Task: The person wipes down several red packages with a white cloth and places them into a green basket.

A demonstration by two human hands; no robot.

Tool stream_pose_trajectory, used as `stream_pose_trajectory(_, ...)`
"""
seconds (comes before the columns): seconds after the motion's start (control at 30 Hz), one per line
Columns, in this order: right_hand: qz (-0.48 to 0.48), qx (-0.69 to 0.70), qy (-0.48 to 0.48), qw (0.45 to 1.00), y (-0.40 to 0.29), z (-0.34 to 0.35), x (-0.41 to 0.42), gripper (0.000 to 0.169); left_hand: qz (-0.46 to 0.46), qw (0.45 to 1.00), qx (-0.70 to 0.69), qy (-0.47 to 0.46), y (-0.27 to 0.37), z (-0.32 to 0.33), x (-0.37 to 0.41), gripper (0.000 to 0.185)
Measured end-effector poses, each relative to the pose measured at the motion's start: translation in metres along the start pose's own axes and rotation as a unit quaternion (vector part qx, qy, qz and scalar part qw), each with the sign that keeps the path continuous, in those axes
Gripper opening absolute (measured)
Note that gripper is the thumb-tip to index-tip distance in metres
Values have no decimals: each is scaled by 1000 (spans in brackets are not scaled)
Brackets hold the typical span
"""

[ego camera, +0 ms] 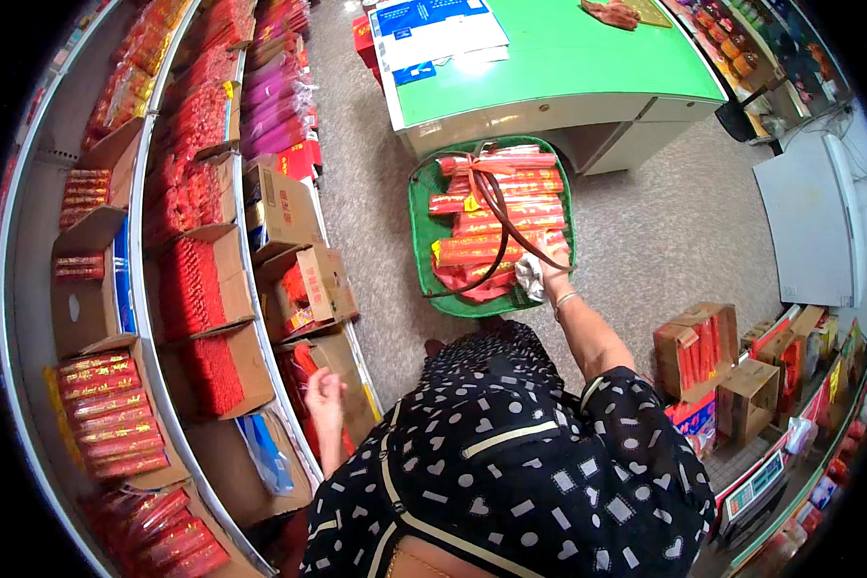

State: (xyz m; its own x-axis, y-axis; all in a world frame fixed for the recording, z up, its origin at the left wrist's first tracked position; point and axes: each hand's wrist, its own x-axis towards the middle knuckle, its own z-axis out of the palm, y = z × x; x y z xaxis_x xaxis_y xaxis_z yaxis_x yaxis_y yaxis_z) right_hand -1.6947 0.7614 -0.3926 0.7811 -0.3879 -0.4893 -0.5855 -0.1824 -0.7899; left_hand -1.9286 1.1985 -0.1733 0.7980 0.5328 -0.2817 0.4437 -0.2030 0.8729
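Note:
A green woven plastic basket (420, 238) sits on the floor before me, with several long red packs (509, 222) with gold print stacked crosswise inside. Brown strap handles (506, 217) lie across the packs, and a pink-orange tie (485, 167) is knotted at the far end. My right hand (555, 269) reaches into the basket's right side, by the ends of the lower packs. A crumpled white cloth (529, 277) is bunched in this hand; its fingertips are partly hidden. My left hand (325, 396) hangs over the lower left shelf, fingers loosely bent, with nothing in it.
Shelves of cardboard boxes (209, 282) with red goods line my left. A green-topped desk (571, 65) stands beyond the basket, bearing papers (441, 32). To the right are a carton of red sticks (699, 350), a digital scale (753, 485) and a white chest (802, 224).

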Motion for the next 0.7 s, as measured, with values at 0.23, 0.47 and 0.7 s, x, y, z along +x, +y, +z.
stream_pose_trajectory(0.23,252,380,-323,829,-10,-16,-38,22,-117,986,-96,-66,-35,47,-20,24)
stream_pose_trajectory(0.47,218,203,-418,858,-37,-31,-116,26,-148,977,-47,-143,-32,95,-12,26)
stream_pose_trajectory(0.7,232,177,-447,846,-39,-85,-112,26,-103,973,-9,-207,-8,155,-8,28)
